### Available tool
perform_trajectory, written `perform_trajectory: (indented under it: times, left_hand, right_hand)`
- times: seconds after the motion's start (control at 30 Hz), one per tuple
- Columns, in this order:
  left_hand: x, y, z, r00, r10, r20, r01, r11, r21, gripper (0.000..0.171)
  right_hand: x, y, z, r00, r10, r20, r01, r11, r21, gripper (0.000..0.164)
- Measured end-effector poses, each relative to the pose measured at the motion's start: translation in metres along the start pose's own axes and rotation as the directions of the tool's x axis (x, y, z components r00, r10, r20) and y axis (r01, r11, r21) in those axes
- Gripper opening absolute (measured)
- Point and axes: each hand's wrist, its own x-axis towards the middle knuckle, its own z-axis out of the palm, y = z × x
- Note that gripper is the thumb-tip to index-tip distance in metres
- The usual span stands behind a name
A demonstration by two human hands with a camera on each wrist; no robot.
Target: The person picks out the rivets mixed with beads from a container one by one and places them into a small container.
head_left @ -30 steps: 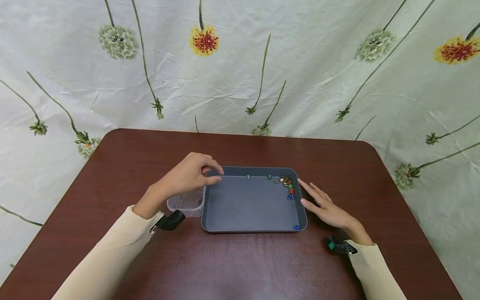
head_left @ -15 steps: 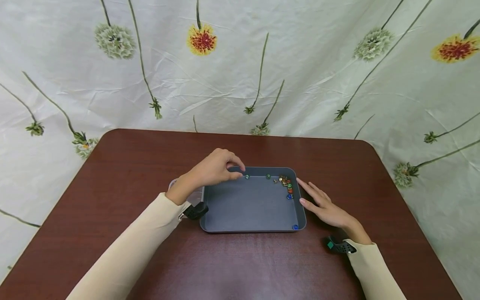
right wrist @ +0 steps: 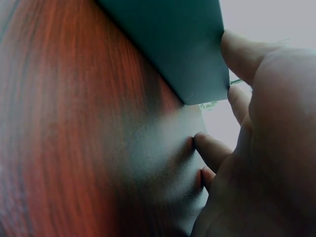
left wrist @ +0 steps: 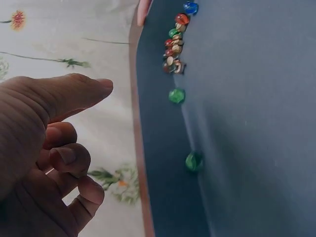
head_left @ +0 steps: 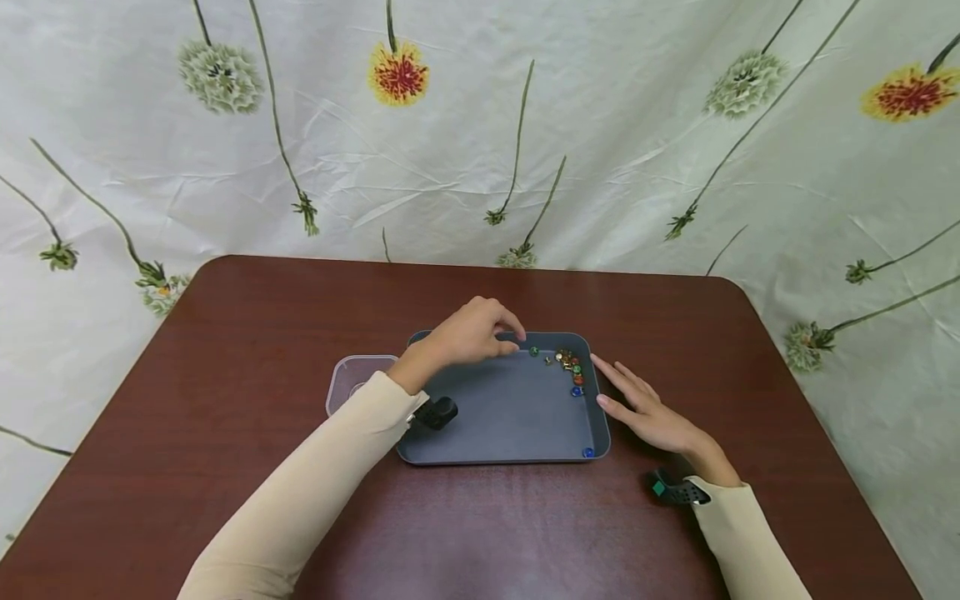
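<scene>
"Is either hand gripping anything?"

"In the head view, the left hand has its thumb and index finger parted by a modest gap, with nothing visible between them. It is above the far edge of a shallow grey tray. The right hand holds nothing either; its fingers reach out to the tray's right wall."

"What lies in the tray?"

"A green marble sits by the tray's far wall, just right of the left hand. Near the far right corner is a cluster of small gold pieces mixed with red and green, with a blue marble at its near end. A second blue marble is in the near right corner. Left of the tray, a clear plastic container is partly hidden by the left sleeve."

"And the left wrist view?"

"Another green marble shows along the tray's far wall. The left fingers are loosely bent, apart from it."

"The right wrist view?"

"Two right fingertips touch the tray's outer wall; two others rest on the reddish-brown table beside it."
</scene>
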Motion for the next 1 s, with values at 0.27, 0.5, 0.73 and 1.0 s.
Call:
perform_trajectory:
  times: [0.27,0.5,0.73,1.0]
  left_hand:
    - [0.020,0.004,0.021,0.998,-0.049,0.042,0.050,0.999,-0.022,0.019]
    - [0.035,0.007,0.038,0.996,-0.066,0.058,0.066,0.998,0.011,0.017]
    - [0.040,0.013,0.050,0.993,-0.110,0.054,0.102,0.986,0.132,0.016]
    - [0.043,0.012,0.063,0.985,-0.153,0.079,0.139,0.977,0.160,0.020]
  right_hand:
    - [0.001,0.000,0.001,1.000,0.002,0.001,-0.002,1.000,0.009,0.064]
    - [0.002,-0.002,0.000,1.000,0.000,0.002,0.000,1.000,0.005,0.063]
    - [0.002,-0.002,0.000,1.000,0.009,0.000,-0.009,1.000,0.001,0.063]
    - [0.002,0.000,0.000,1.000,0.003,-0.001,-0.003,1.000,0.005,0.063]
